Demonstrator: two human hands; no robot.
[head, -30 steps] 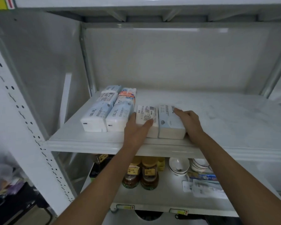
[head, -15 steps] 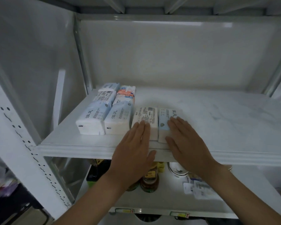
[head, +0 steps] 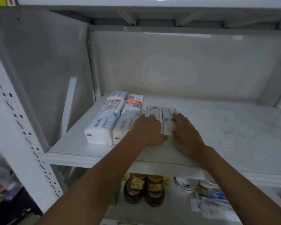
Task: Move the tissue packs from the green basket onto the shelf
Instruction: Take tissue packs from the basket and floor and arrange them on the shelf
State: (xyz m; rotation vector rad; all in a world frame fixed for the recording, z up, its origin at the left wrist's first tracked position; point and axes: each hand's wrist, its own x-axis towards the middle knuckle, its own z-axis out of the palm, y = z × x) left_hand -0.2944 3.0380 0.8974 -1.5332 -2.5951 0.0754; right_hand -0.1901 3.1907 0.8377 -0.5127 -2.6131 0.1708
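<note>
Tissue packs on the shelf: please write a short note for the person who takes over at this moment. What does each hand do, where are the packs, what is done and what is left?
Left hand: open, flat on the barcode pack.
Right hand: open, fingers resting on the light blue pack.
Both packs lie side by side on the shelf, right of two rows of tissue packs near the left wall.
Done: all the packs in view are on the shelf; nothing is gripped.
Left: the green basket is out of view, so check it for more packs. Most of the shelf to the right looks free.
</note>
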